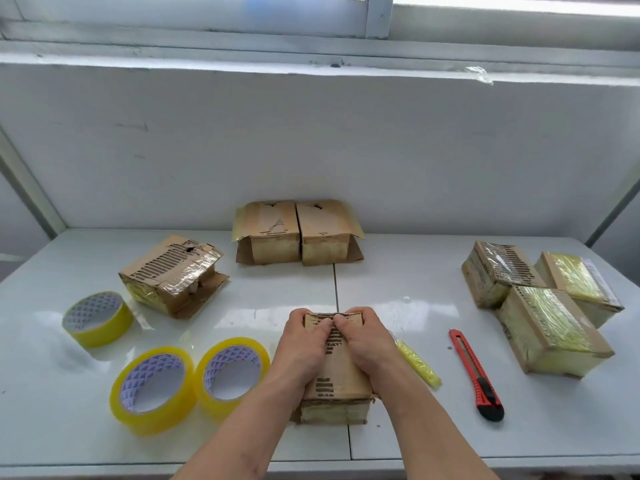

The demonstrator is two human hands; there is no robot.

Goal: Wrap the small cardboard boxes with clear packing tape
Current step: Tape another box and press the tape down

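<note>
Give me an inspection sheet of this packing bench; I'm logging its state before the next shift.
Surface: white table, glossy, with a seam down the middle.
Job's things: box in hand at front centre; three tape rolls on the left; three taped boxes on the right; two untaped boxes at the back; a crumpled box back left.
Clutter: red utility knife; yellow strip beside the held box.
Hands: left hand and right hand both press on the box top.
Cables: nothing seen.
Surroundings: white wall, window ledge above.
</note>
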